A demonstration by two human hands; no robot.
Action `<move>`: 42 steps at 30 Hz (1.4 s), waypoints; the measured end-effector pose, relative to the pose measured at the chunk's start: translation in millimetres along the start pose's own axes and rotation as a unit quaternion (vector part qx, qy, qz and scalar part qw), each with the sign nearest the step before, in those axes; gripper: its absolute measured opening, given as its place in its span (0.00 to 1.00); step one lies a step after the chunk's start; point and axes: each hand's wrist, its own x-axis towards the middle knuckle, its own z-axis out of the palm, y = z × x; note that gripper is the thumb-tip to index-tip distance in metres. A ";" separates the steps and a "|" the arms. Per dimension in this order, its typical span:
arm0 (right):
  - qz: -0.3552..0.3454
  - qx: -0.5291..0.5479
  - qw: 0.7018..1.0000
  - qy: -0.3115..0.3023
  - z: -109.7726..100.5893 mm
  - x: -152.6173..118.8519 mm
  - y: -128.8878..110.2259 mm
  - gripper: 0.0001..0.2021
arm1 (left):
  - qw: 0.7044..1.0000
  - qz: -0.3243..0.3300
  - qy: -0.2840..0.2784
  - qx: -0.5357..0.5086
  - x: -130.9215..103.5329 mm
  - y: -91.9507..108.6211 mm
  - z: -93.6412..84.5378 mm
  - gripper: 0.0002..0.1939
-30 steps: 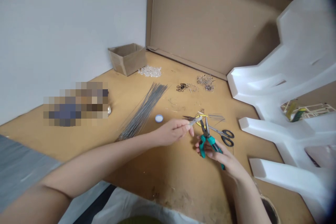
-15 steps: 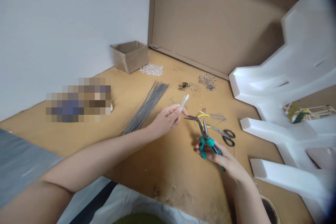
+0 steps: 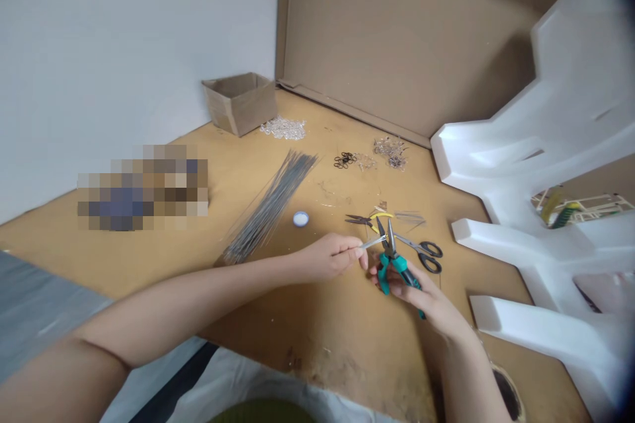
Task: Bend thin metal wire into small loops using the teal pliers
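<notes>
left hand (image 3: 337, 256) pinches slim pale strands (image 3: 372, 243) at its two o'clock, by the spread jaws of pliers (image 3: 400, 266) gripped in the right hand (image 3: 425, 295); a loose pinch could let them slip askew.

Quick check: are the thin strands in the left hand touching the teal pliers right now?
Cannot tell. In the head view, the thin strands overlap the nose of the teal pliers, but depth there is unclear.
</notes>
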 end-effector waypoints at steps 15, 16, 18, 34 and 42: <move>-0.004 -0.075 0.997 0.020 2.6 3.2 1.6 0.09 | 0.997 -0.036 -0.027 0.060 -1.4 4.4 1.0 0.15; -0.003 -0.087 0.996 0.033 2.7 3.6 1.8 0.09 | 0.997 -0.039 -0.027 0.059 -1.5 4.7 0.8 0.15; -0.002 -0.125 0.990 0.060 2.9 4.6 2.2 0.09 | 0.997 -0.045 -0.029 0.060 -1.6 4.6 0.2 0.15; -0.021 -0.224 0.970 0.092 8.6 5.7 -0.1 0.07 | 0.988 0.002 -0.074 0.134 -0.2 1.2 -1.8 0.16; -0.009 -0.257 0.962 0.093 11.4 8.2 2.0 0.06 | 0.987 -0.008 -0.102 0.124 -0.5 1.4 -1.4 0.15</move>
